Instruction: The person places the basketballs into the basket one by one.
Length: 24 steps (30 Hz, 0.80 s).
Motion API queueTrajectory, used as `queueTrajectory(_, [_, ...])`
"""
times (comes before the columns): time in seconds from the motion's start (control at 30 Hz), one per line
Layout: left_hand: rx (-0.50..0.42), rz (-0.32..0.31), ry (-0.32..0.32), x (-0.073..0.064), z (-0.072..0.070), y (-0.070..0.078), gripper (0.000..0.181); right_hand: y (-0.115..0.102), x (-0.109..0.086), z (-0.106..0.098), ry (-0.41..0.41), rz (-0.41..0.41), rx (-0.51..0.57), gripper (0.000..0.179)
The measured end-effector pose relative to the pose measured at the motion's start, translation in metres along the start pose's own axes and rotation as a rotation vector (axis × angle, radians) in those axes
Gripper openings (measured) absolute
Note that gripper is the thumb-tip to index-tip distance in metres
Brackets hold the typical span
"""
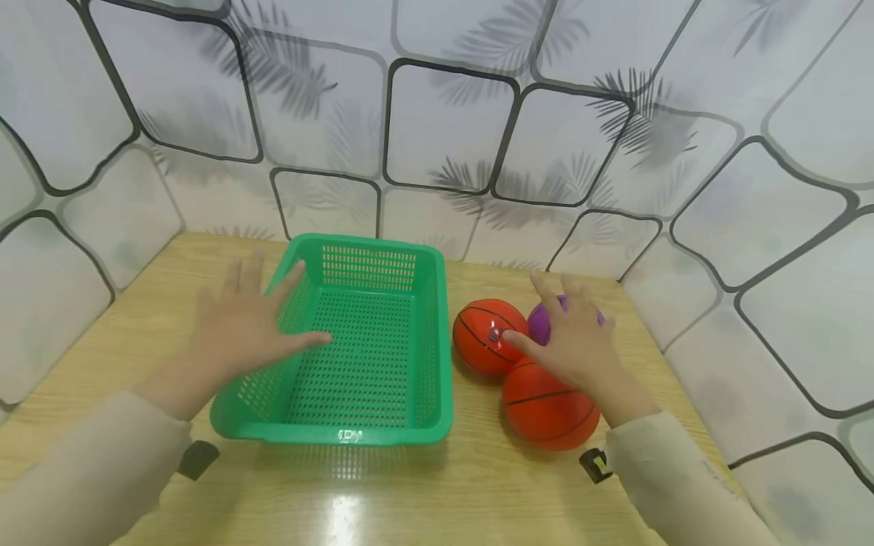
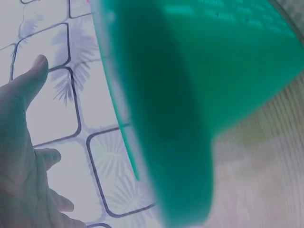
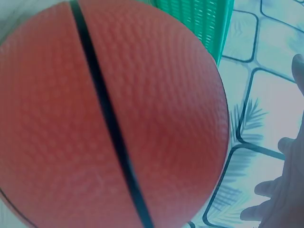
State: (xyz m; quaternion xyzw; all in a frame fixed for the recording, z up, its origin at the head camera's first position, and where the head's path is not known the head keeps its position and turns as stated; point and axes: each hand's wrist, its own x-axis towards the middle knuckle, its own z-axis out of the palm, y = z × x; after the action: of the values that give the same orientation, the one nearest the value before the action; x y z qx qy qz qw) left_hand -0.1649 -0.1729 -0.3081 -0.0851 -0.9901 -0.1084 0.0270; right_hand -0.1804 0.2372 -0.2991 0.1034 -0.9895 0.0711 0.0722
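A green plastic basket point(image 1: 355, 349) with perforated walls stands on the wooden table, nothing inside it. My left hand point(image 1: 239, 326) is spread over its left rim, holding nothing; the left wrist view shows the hand point(image 2: 23, 156) beside the blurred basket wall point(image 2: 171, 118). To the basket's right lie two orange-red toy basketballs, a farther one point(image 1: 488, 330) and a nearer one point(image 1: 549, 409), plus a purple ball point(image 1: 539, 324) partly hidden by my right hand point(image 1: 580, 341). That hand hovers above the balls with fingers spread. In the right wrist view a basketball point(image 3: 114, 118) fills much of the picture.
The light wood tabletop point(image 1: 478, 493) carries the basket and balls. Pale wall covering point(image 1: 451, 121) with dark rounded outlines and grey leaf prints encloses the back and both sides. A dark strap piece point(image 1: 597, 464) hangs by each sleeve.
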Motion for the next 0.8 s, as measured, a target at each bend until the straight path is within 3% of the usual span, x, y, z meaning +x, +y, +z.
queueTrajectory(0.53, [-0.034, -0.039, 0.044, -0.002, -0.018, -0.028, 0.109, 0.027, -0.005, -0.013, 0.066, 0.070, 0.062, 0.096])
queueTrajectory(0.8, [-0.088, -0.049, 0.038, -0.005, -0.016, -0.044, 0.104, 0.042, -0.012, -0.012, 0.086, 0.085, 0.086, 0.097])
